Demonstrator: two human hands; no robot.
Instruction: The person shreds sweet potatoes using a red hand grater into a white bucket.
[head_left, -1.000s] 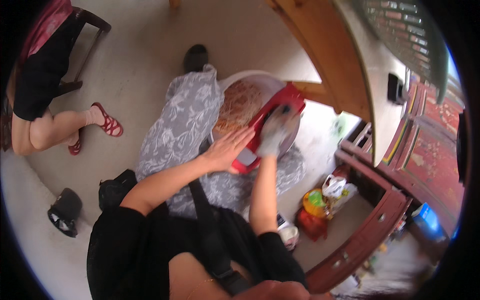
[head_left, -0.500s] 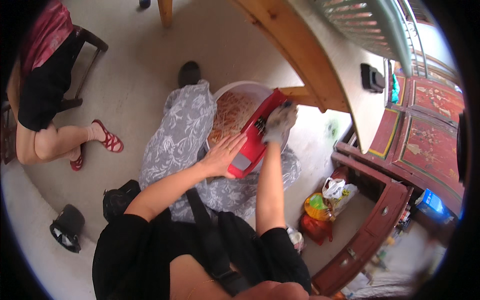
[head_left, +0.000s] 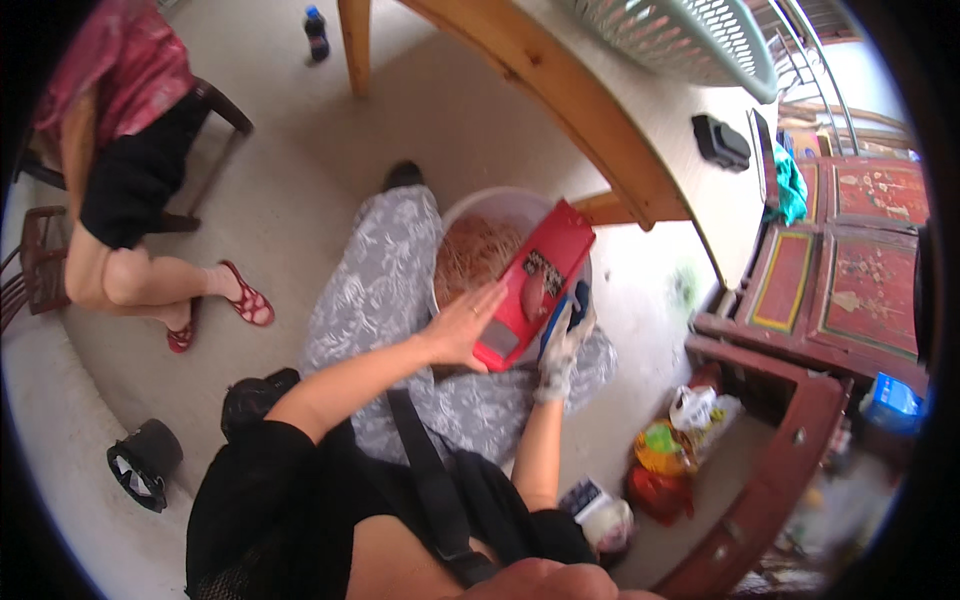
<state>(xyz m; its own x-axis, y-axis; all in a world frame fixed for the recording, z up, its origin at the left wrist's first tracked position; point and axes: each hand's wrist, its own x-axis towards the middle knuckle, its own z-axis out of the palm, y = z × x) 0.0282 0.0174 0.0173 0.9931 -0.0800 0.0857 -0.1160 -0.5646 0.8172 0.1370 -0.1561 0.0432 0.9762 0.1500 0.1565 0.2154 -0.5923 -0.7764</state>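
Note:
My bare left hand [head_left: 462, 330] grips the left side of a red grater [head_left: 548, 262] near its lower end. The grater slants over a white tub [head_left: 487, 202], where a heap of thin orange-pink vegetable shreds [head_left: 475, 255] lies. On the grater's face, just below its dark metal blades, rests a pinkish piece of root vegetable [head_left: 533, 297]; its exact kind is unclear. My right hand [head_left: 568, 345], in a pale glove with a blue palm, is at the grater's right edge. Its fingers stretch upward, holding nothing.
Grey patterned cloth [head_left: 375, 260] covers my legs around the tub. A wooden-edged table [head_left: 580, 100] stands beyond, bearing a green plastic basket [head_left: 690, 35] and a black case [head_left: 720, 142]. A seated person [head_left: 130, 190] is at left. Bags [head_left: 665, 450] lie by a red drawer unit [head_left: 770, 480].
My gloved right hand has drawn back from the grater's upper face to its right edge, uncovering the vegetable piece. My left hand keeps its grip. The whole view has shifted slightly.

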